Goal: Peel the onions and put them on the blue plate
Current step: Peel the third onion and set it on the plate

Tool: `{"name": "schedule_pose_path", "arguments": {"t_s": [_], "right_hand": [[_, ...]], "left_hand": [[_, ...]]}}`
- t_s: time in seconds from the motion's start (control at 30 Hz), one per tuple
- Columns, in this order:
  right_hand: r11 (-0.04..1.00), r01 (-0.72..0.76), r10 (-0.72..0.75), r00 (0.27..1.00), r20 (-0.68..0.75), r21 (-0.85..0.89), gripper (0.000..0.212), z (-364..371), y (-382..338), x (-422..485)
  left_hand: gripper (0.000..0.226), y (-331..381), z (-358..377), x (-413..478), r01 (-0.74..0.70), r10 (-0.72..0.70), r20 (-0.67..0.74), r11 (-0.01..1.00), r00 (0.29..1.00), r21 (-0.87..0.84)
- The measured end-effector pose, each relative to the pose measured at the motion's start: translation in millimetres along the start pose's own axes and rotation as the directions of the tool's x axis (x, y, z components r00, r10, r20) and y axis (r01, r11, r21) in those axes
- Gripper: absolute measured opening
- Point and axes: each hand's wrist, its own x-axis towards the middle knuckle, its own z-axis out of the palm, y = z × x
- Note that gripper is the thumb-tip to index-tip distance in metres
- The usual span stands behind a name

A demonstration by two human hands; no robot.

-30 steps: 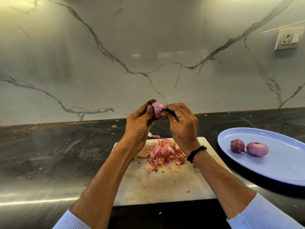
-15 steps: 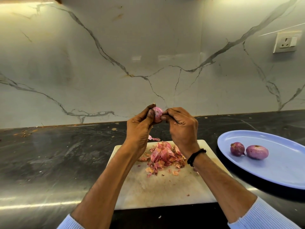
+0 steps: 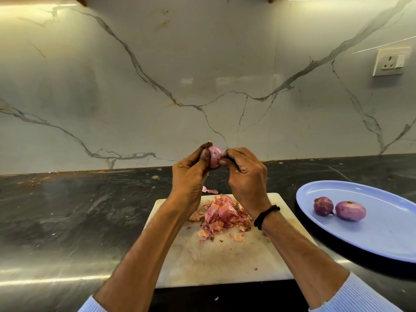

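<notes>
On the dark countertop (image 3: 67,210) a pale cutting board (image 3: 225,262) is laid, with a blue plate (image 3: 382,239) set to its right. Onion skins (image 3: 222,217) are heaped on the board's far part. A darker peeled onion (image 3: 323,206) and a paler peeled onion (image 3: 350,210) are laid side by side on the plate. Above the skins, a small onion (image 3: 215,156) is gripped by the left hand (image 3: 191,176) and pinched by the right hand (image 3: 245,174).

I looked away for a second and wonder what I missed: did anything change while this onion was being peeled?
Nothing clearly moved. The left hand still grips the held onion above the cutting board, and the right hand still picks at its skin. The peel pile, and the darker onion and paler onion on the blue plate, lie as before.
</notes>
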Motion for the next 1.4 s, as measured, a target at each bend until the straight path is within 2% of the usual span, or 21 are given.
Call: {"name": "schedule_pose_path", "arguments": {"t_s": [0.23, 0.37, 0.6, 0.73, 0.9, 1.0, 1.23, 1.4], "right_hand": [[0.995, 0.028, -0.021, 0.996, 0.081, -0.092, 0.021, 5.0, -1.5, -4.5], [0.992, 0.022, -0.012, 0.997, 0.081, -0.125, 0.024, 6.1, -2.6, -3.2], [0.998, -0.028, 0.029, 0.999, 0.024, -0.05, 0.018, 4.1, -3.5, -3.1], [0.998, -0.06, 0.06, 0.998, -0.031, 0.019, 0.021, -0.5, -7.5, 1.1], [0.999, -0.044, 0.045, 0.997, -0.06, 0.021, 0.013, -2.5, -6.1, 3.4], [0.999, -0.048, 0.049, 0.997, -0.056, 0.02, 0.01, -1.1, -4.3, 3.3], [0.998, -0.054, 0.051, 0.997, -0.066, -0.045, 0.012, 2.5, -1.4, 0.7], [0.992, -0.068, 0.064, 0.997, -0.041, -0.102, 0.018, 5.1, -0.7, -1.9]], "left_hand": [[0.023, -1.3, 0.8, -0.5, 0.017, -0.017, 0.002, 1.0, 1.0, -0.007], [0.02, -2.8, 2.4, -2.1, 0.041, -0.04, 0.016, 0.998, 0.999, -0.04], [0.021, 1.7, 4.5, -2.5, 0.086, -0.087, -0.013, 0.995, 0.996, -0.05], [0.021, 3.0, 4.6, -4.5, 0.107, -0.107, -0.001, 0.992, 0.994, -0.064], [0.022, 0.8, 4.0, -3.5, 0.057, -0.056, 0.037, 0.997, 0.998, -0.045], [0.032, -0.3, 2.2, -3.9, 0.009, -0.01, 0.062, 1.0, 0.998, 0.002], [0.033, -2.3, 1.0, -4.1, -0.078, 0.061, 0.114, 0.986, 0.992, 0.15], [0.04, -3.0, 1.7, -5.3, -0.088, 0.064, 0.119, 0.974, 0.991, 0.209]]}}
